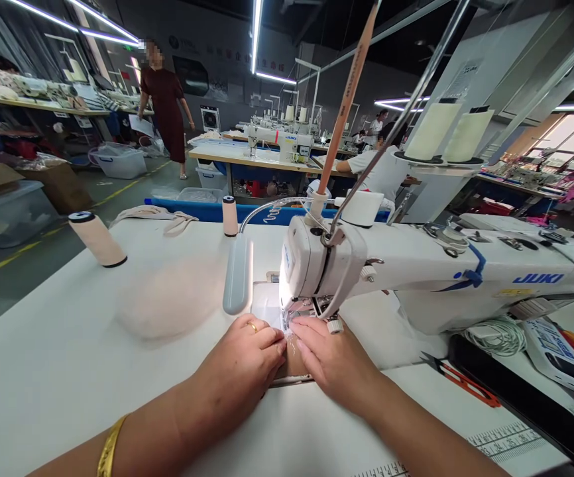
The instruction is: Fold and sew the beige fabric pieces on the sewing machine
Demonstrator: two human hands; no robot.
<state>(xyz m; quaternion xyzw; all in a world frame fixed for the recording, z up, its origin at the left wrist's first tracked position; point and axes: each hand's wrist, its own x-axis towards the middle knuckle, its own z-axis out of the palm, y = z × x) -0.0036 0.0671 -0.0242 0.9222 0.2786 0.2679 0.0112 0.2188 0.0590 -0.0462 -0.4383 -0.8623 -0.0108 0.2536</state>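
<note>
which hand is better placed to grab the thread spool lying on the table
Left. The left hand is on the side of the lying thread spool; the right hand sits under the sewing machine head, farther off.

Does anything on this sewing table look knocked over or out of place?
One thread spool lies tipped on the table, while another spool stands upright. Both hands, left and right, press fabric at the sewing machine.

- The fabric piece (291, 344) is mostly hidden under the left hand (240, 364) and right hand (334, 361).
- The needle is hidden behind the sewing machine head (317, 265).
- A blurred pale heap (168, 298) cannot be identified.
- The printed ruler (506, 440) is cut off at the bottom edge.
</note>
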